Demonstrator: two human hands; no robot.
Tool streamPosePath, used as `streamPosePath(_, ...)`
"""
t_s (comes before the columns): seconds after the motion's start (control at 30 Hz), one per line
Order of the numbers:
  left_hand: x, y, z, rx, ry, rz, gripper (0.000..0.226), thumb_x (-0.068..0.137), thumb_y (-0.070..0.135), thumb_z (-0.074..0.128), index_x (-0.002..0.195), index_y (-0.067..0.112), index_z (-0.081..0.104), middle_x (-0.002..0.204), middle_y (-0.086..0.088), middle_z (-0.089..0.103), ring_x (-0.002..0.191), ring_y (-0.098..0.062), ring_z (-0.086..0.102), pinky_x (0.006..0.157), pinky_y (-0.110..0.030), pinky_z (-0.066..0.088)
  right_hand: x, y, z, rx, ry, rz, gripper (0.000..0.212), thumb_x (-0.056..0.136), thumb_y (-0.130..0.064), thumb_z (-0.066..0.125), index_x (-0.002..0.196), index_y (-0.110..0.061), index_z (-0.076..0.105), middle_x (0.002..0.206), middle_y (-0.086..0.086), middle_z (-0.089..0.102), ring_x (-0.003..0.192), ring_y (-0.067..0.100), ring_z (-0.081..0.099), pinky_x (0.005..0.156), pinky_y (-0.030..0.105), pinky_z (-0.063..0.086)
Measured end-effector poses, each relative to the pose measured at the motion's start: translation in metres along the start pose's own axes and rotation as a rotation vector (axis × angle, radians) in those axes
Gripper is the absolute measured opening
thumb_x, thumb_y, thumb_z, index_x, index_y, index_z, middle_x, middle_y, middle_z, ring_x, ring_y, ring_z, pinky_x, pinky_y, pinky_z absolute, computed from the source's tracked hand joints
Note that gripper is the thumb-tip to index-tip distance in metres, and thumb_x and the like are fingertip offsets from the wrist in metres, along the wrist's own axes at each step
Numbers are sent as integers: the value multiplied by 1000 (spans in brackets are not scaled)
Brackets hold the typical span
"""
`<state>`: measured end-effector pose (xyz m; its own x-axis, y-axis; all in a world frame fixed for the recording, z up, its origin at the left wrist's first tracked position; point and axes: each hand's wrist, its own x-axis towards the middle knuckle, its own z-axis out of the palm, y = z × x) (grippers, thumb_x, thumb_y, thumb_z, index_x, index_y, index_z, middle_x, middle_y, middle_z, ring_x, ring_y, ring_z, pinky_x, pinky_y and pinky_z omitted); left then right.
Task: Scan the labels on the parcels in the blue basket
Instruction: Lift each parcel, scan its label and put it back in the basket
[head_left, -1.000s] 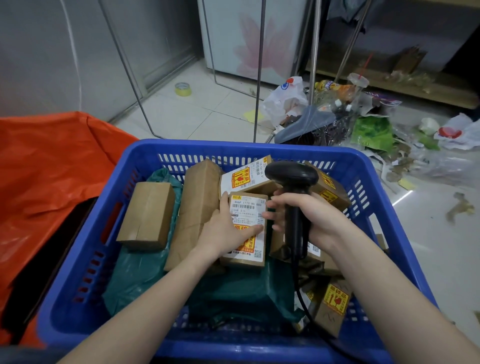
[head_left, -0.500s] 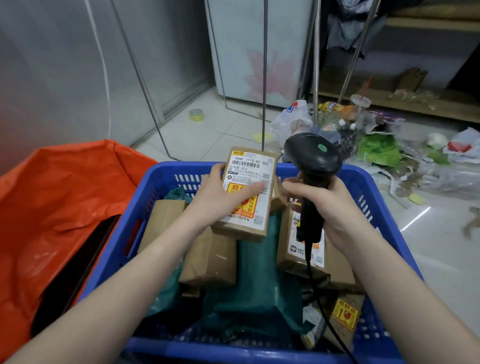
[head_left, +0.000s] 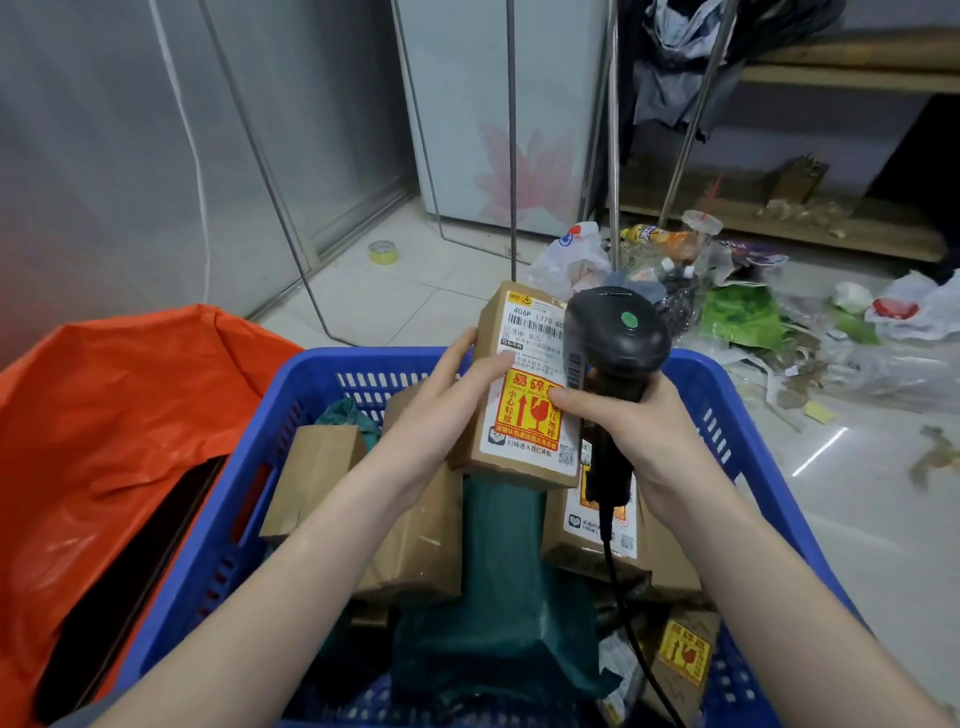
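Left hand (head_left: 436, 410) is gripping a labelled parcel (head_left: 524, 395) above the blue basket (head_left: 249, 499). Right hand (head_left: 639, 431) is clasping the black scanner (head_left: 618, 343), touching the parcel's right edge.

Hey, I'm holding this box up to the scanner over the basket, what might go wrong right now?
1. The handheld scanner in your right hand overlaps the right end of the barcode on the labelled box, and is probably too close for a clean read.
2. Your left hand thumb lies on the label; sliding upward, it could cover the barcode.
3. The scanner cable trails among parcels in the blue basket and may snag.
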<state>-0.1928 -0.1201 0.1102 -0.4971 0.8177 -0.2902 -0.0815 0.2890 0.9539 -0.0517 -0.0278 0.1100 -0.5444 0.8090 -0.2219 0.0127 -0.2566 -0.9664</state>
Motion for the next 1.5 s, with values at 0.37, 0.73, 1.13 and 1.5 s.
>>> streamPosePath(0.37, -3, -1, -2, 42, -24, 20, 83, 80, 36, 67, 144, 42, 15, 111, 1, 69, 89, -15, 72, 85, -36, 56, -1, -8, -5, 49, 51, -12, 34, 79, -20, 74, 109, -9, 65, 102, 6, 75, 95, 23, 72, 87, 40, 55)
streamPosePath(0.73, 1, 1, -12, 130, 79, 61, 73, 81, 38, 66, 142, 35, 25, 116, 1, 67, 89, -12, 71, 76, -28, 59, -4, -32, -17, 331, -24, 206, 24, 82, -30, 66, 81, -6, 62, 63, 5, 59, 46, 13, 51, 40, 22, 45)
streamPosePath(1.13, 2, 4, -15, 161, 118, 78, 75, 82, 34, 66, 143, 33, 23, 123, 0, 62, 92, -13, 69, 71, -25, 58, -7, -41, -17, 260, -98, 376, 26, 84, -29, 61, 74, -6, 54, 59, 5, 56, 37, 11, 46, 36, 19, 43)
streamPosePath(1.5, 3, 5, -15, 187, 122, 83, 74, 83, 34, 65, 143, 32, 23, 123, -1, 61, 90, -12, 68, 64, -18, 56, -9, -41, -15, 225, -121, 397, 28, 83, -30, 62, 74, -6, 51, 61, 6, 55, 39, 11, 45, 34, 21, 42)
